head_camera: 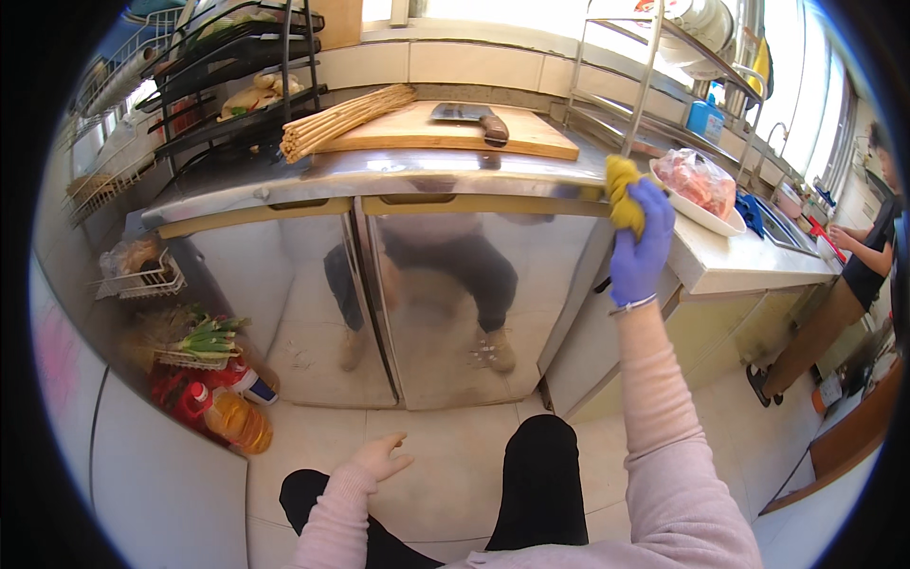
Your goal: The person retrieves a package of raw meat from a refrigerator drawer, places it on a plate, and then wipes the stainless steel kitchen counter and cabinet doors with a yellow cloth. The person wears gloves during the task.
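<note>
My right hand [643, 245], in a purple glove, grips a bunched yellow cloth [623, 195] at the right front corner of a stainless steel counter [426, 169]. Just right of it, a bag of raw meat [700, 178] rests in a white dish [731, 226]. Bare and holding nothing, my left hand [382, 456] hovers above my left knee with its fingers apart. In front of me are the counter's two shiny steel doors [462, 306], which reflect my legs. On top lie a wooden cutting board [540, 135], a cleaver [458, 112] and a bundle of wooden sticks [348, 122].
A black tiered rack [238, 99] holds ginger at left. Oil bottles [238, 423] and green onions [210, 336] sit by the left wall. A metal dish rack [643, 78] stands at back right. Another person [864, 263] stands near the sink [785, 227].
</note>
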Demonstrator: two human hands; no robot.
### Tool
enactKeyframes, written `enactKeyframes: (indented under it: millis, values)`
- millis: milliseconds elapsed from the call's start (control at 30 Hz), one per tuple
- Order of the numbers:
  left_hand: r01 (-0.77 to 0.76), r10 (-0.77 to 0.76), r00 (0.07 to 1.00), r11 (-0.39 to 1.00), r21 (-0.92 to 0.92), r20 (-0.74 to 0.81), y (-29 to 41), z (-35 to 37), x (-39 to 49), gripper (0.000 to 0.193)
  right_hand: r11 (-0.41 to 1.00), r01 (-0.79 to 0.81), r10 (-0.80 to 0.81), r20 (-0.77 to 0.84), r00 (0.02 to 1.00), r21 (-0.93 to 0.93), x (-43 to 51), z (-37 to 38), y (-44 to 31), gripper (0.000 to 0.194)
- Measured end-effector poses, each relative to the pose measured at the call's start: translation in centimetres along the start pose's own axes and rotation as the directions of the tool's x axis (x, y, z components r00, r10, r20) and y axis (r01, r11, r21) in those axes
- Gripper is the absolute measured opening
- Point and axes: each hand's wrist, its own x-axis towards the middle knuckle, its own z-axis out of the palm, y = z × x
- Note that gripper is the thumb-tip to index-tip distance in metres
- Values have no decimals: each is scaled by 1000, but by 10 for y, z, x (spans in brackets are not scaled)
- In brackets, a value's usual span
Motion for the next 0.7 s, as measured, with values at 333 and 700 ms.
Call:
enactKeyframes:
  millis: [333,700]
  values:
    - [-268,270,958,963,32,-93,37,-15,0,57,972,140,-98,216,972,-190,-19,77,-40,63]
    - [-276,274,961,951,-140,-35,44,-8,2,58,900,435,-393,412,822,-8,-10,193,-185,53]
